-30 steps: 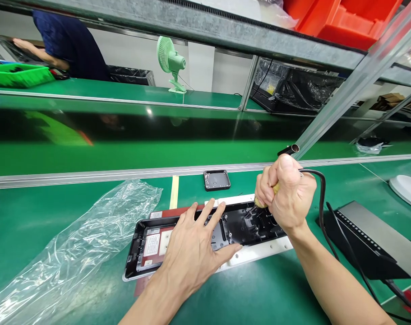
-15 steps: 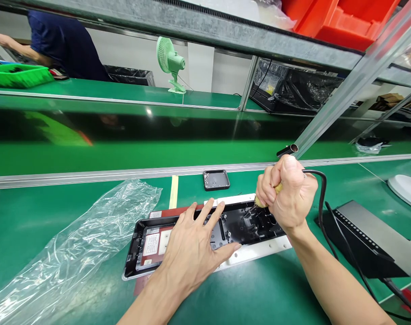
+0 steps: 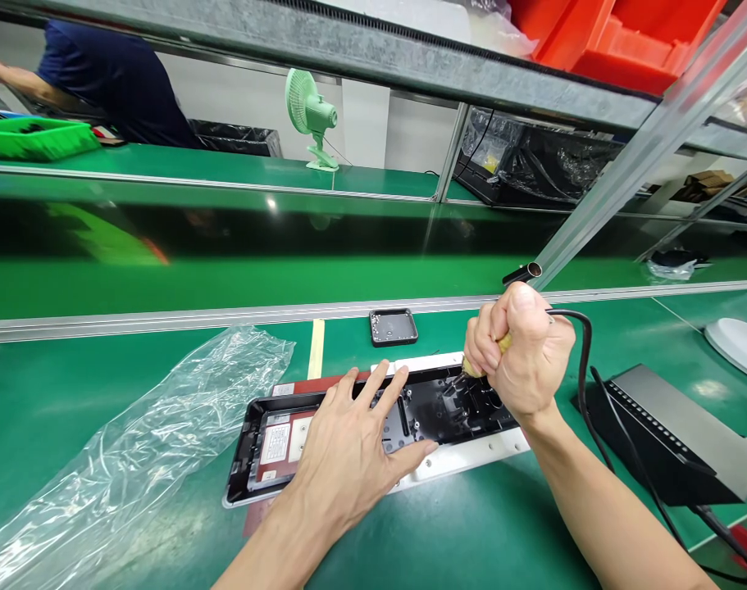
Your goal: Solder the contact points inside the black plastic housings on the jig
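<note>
Here at the lower centre of the frame, the long black housing (image 3: 431, 414) lies open side up over a white fixture (image 3: 471, 455) on the green table (image 3: 447, 528). The left hand (image 3: 352, 455) presses across it, fingers spread wide; the right hand (image 3: 524, 352) has its fingers wrapped tight around a yellow-handled tool (image 3: 470, 367), tip angled down inside.

That housing looks like moulded plastic: light for its length, stiff along the walls, fairly smooth, its little posts probably easy to snap. Best hold, I'd say, is the long outer rims, clear of the posts.

Now the tricky viewing: the left hand covers the housing's middle, the right fist its right end and most of the handle. The tip's exact contact is lost among dark parts, and the label's print is unreadable.
</note>
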Demonstrator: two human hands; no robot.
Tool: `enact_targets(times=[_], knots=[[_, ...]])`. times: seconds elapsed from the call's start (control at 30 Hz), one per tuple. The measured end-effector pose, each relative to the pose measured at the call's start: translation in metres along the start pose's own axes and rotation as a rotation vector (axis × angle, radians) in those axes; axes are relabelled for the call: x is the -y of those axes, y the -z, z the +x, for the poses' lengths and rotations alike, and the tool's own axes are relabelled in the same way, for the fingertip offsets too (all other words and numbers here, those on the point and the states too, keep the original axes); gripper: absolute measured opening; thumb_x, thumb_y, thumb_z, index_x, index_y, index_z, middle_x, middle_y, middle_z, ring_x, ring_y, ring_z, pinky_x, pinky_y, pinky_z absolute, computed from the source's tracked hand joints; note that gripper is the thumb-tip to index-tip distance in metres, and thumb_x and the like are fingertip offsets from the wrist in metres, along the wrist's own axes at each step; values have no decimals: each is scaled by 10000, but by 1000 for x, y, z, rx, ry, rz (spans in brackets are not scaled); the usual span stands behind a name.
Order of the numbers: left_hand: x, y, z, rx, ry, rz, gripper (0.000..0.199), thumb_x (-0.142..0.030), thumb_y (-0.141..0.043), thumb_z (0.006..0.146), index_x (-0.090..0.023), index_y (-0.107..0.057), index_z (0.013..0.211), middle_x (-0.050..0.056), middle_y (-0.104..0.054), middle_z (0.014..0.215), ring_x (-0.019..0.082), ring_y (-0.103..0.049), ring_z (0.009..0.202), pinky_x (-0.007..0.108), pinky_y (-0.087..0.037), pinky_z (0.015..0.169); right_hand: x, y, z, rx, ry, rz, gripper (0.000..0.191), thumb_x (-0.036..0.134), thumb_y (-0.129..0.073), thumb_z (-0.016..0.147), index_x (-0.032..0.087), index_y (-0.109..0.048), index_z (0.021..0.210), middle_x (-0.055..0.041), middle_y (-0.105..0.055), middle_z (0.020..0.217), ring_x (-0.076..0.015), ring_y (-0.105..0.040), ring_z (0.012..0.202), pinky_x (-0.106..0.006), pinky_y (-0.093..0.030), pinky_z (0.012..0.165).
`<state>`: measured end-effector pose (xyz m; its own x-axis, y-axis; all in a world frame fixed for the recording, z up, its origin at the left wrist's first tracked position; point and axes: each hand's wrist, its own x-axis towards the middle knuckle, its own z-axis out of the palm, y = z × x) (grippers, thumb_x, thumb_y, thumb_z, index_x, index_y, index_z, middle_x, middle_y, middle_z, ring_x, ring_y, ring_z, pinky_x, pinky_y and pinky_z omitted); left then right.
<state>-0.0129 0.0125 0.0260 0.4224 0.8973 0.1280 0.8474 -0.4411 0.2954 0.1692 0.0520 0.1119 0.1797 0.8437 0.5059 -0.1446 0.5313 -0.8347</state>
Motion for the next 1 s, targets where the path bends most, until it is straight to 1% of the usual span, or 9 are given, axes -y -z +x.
enact_targets(times=[0.2, 0.4, 0.5, 0.57, 0.63, 0.7, 0.77, 0.9, 1.0], knots=[[0, 0, 0, 10, 1, 7, 864, -746, -556, 877, -302, -384, 1598, 53, -439, 1632, 449, -484, 1394, 617, -478, 1078, -1, 4, 1, 36, -4, 5, 463, 412, -624, 999, 219, -443, 619, 69, -364, 449, -84, -306, 326, -235, -267, 291], [-1, 0, 1, 9, -4, 20, 861, -736, -567, 876, -296, -390, 1595, 49, -447, 1628, 442, -488, 1387, 610, -481, 1074, 3, 11, 6, 153, -56, 49, 421, 343, -606, 987, 209, -467, 613, 58, -403, 444, -91, -342, 326, -239, -321, 299], [-1, 1, 1, 20, 5, 20, 863, -744, -561, 874, -306, -385, 1597, 34, -445, 1630, 443, -485, 1386, 612, -484, 1071, 5, 12, 9, 175, -74, 64, 409, 353, -611, 974, 210, -480, 613, 56, -414, 440, -97, -351, 322, -246, -341, 298], [-1, 1, 0, 22, 10, 18, 859, -744, -556, 877, -314, -379, 1599, 22, -439, 1634, 442, -482, 1390, 610, -488, 1071, 8, 12, 11, 160, -70, 63, 411, 370, -613, 970, 213, -483, 612, 55, -417, 436, -100, -352, 317, -248, -346, 291], [-1, 0, 0, 20, 16, 20, 851, -740, -556, 880, -323, -378, 1599, 10, -438, 1634, 443, -472, 1401, 610, -491, 1070, 14, 12, 12, 112, -44, 62, 402, 347, -609, 965, 214, -479, 608, 55, -411, 431, -98, -346, 317, -243, -349, 287], [0, -1, 0, 15, 15, 26, 847, -732, -565, 880, -324, -378, 1598, 8, -441, 1632, 445, -463, 1410, 613, -492, 1069, 23, 14, 13, 50, 12, 77, 382, 305, -602, 959, 212, -479, 610, 56, -406, 430, -94, -338, 315, -235, -349, 287], [0, -1, 0, 9, 7, 32, 852, -733, -568, 880, -316, -380, 1598, 14, -441, 1632, 449, -464, 1409, 616, -496, 1063, 32, 16, 12, 2, 69, 92, 382, 310, -606, 964, 210, -486, 616, 58, -404, 430, -89, -338, 307, -231, -351, 288], [2, -3, 0, -3, -13, 43, 876, -761, -549, 877, -298, -379, 1601, 29, -436, 1633, 458, -474, 1404, 627, -495, 1065, 43, 19, 8, -21, 114, 73, 427, 398, -648, 963, 209, -501, 610, 53, -405, 428, -89, -349, 298, -241, -356, 291], [4, -5, -1, -20, -23, 51, 878, -781, -518, 885, -299, -370, 1604, 27, -418, 1643, 466, -419, 1456, 634, -479, 1094, 45, 16, 4, -26, 121, 73, 399, 364, -700, 915, 210, -517, 595, 50, -405, 422, -95, -343, 307, -253, -343, 290]])
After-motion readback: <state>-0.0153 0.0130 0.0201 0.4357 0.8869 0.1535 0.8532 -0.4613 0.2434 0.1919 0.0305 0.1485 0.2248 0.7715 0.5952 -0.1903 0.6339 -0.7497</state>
